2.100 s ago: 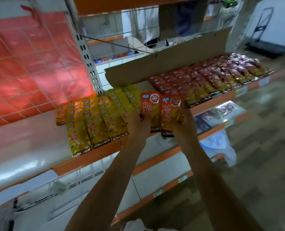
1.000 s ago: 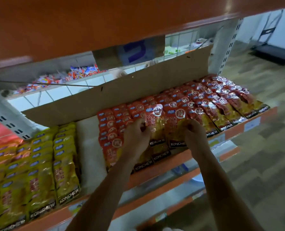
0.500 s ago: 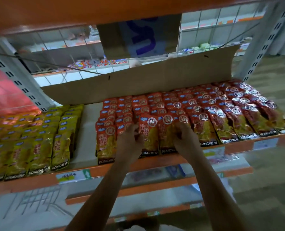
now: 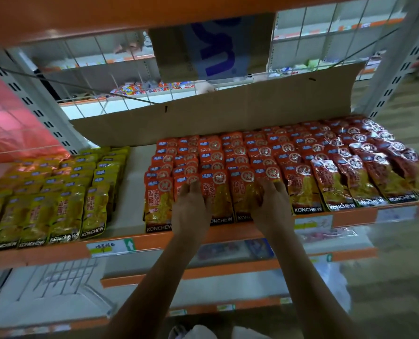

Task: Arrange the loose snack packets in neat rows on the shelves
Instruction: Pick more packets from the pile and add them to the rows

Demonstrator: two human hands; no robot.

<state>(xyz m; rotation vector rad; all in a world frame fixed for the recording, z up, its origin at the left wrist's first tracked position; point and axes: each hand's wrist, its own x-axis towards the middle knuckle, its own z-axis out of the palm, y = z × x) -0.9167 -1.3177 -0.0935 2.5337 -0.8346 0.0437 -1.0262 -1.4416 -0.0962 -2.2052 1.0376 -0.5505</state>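
Both hands lie on the front row of the red snack packets [image 4: 301, 157], which fill the right part of the shelf [image 4: 56, 255] in overlapping rows, from its front edge back to a cardboard sheet [image 4: 228, 113] standing along the rear edge. The left hand [image 4: 191, 211] rests palm down on a front packet, its fingers fairly straight and pressing the wrapper near the packet's top. The right hand [image 4: 272, 206] lies the same way a little further right, fingers spread and flat on the foil. Neither hand is wrapped round anything; both are open and pressing down. Between them sit two front packets [image 4: 230, 194], side by side and touching, their black bottom bands at the shelf's front edge in line with the packets on either side.

On the left part of the same shelf the yellow snack packets [image 4: 56, 192] lie in their own rows, well apart from the red ones, with a bare white strip of shelf between the two groups. A price label [image 4: 110, 247] is fixed to the orange front lip below that strip. A lower shelf [image 4: 228, 270] shows beneath the forearms; what lies on it is too blurred to tell. A pink plastic sheet [image 4: 12, 123] hangs at the far left
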